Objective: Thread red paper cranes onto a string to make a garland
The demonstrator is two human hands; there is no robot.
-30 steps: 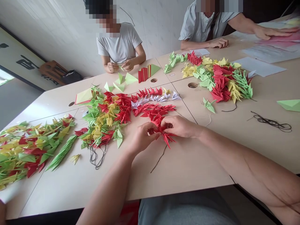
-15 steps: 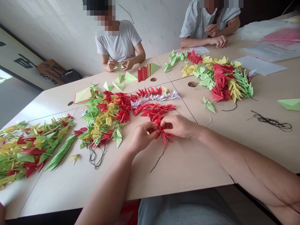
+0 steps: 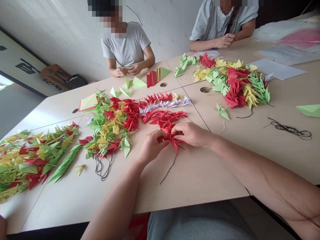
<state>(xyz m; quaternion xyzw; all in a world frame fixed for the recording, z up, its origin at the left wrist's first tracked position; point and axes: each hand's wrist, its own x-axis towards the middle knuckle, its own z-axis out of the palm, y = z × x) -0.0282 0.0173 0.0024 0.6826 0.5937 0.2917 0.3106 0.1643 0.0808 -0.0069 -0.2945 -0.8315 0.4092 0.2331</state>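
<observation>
Both my hands pinch folded red paper cranes (image 3: pixel 178 144) near the front of the table. My left hand (image 3: pixel 155 143) is closed on them from the left, thumb against the fingers. From the right, my right hand (image 3: pixel 187 133) grips the same red cranes, fingers curled. A dark string (image 3: pixel 169 169) trails from under the cranes toward me. More red cranes (image 3: pixel 165 115) lie just beyond my fingers, beside a row of white cranes (image 3: pixel 162 106). To the left is a heap of green, yellow and red cranes (image 3: pixel 107 130). My fingers partly hide the held cranes.
A large crane pile (image 3: pixel 32 156) lies far left, with a green bundle (image 3: pixel 66 163) beside it. A mixed string of cranes (image 3: pixel 235 80) and coiled dark cord (image 3: pixel 290 129) are on the right. Two people sit opposite; one holds paper near folded green sheets (image 3: pixel 139 83).
The red paper tips below my fingers have shifted slightly and look more bunched. Across the table, the person on the right has lowered a raised hand onto the other.
</observation>
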